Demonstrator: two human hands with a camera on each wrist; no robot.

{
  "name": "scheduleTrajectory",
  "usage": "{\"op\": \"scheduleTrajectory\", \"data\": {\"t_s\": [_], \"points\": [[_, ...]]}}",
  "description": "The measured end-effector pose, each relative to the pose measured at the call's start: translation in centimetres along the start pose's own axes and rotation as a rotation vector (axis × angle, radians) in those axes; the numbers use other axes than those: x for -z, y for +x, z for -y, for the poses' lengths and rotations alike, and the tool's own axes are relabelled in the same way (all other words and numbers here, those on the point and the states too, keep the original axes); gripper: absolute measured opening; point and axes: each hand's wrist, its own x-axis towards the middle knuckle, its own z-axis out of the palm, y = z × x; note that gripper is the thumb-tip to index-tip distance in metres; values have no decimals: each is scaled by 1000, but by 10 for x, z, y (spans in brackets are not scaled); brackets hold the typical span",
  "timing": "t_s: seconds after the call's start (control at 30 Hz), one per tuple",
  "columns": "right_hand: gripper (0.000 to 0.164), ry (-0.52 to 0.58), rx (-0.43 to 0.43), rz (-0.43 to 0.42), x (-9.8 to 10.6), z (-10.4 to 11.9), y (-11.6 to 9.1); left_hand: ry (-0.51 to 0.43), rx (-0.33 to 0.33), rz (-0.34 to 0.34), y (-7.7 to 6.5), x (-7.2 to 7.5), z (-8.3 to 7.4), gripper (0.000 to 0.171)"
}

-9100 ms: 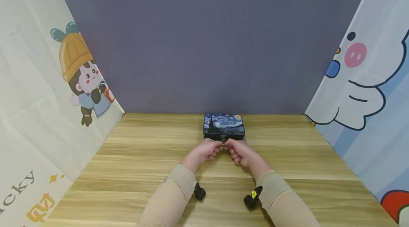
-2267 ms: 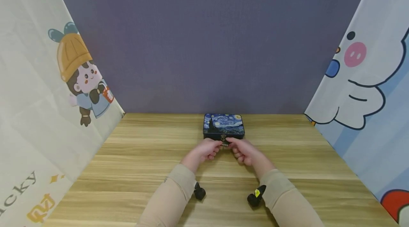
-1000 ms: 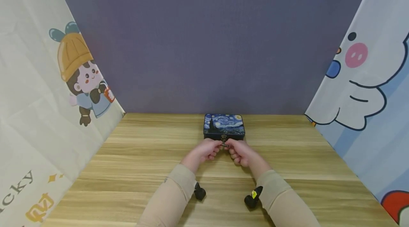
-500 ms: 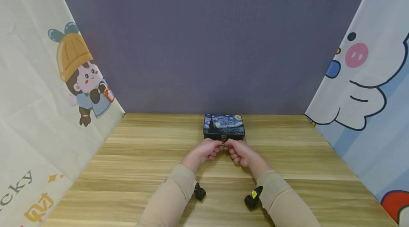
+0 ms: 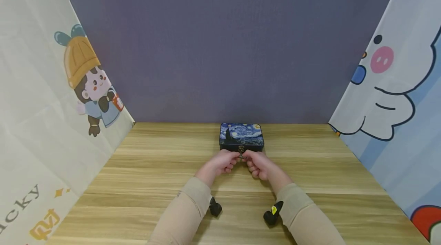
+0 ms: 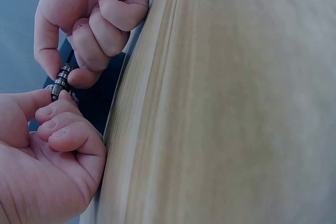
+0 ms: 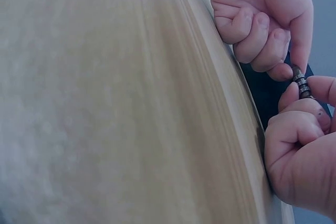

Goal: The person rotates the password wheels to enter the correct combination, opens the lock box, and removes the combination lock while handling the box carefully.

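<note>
A small tin box [image 5: 241, 134] with a swirling night-sky painting on its lid stands closed against the back wall. From the brass-coloured clasp [image 5: 241, 148] on its front hangs a small metal combination padlock [image 6: 61, 81] with ridged number dials. My left hand [image 5: 223, 160] pinches one end of the padlock between thumb and index finger. The other end is pinched the same way by my right hand [image 5: 260, 164], its remaining fingers curled in. In the right wrist view, the dials of the padlock [image 7: 301, 83] show between both sets of fingertips; the digits are too small to read.
The wood-grain table [image 5: 165, 153] spreads out around the box. A grey-purple panel [image 5: 227, 46] rises directly behind it. Cartoon-printed cloths, a white one [image 5: 31, 95] and a blue-and-white one [image 5: 406, 122], flank the table. A black wrist device [image 5: 272, 216] hangs at each sleeve.
About two seconds ago my right hand sat slightly farther right and its fingertips were higher by the clasp; it has come back in to the padlock. My left hand and the box have stayed put.
</note>
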Motion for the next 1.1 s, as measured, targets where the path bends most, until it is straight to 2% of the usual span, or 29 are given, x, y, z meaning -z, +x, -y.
{"op": "scheduleTrajectory", "data": {"t_s": [0.37,0.8,1.1], "points": [[21,-1,-5,4,1,-1,0,-9,0,0,-2,0,0,29],[37,-2,-36,28,10,1,-2,-19,-2,-6,0,0,1,28],[41,-2,-36,22,14,3,-6,-22,9,-7,0,0,0,29]]}}
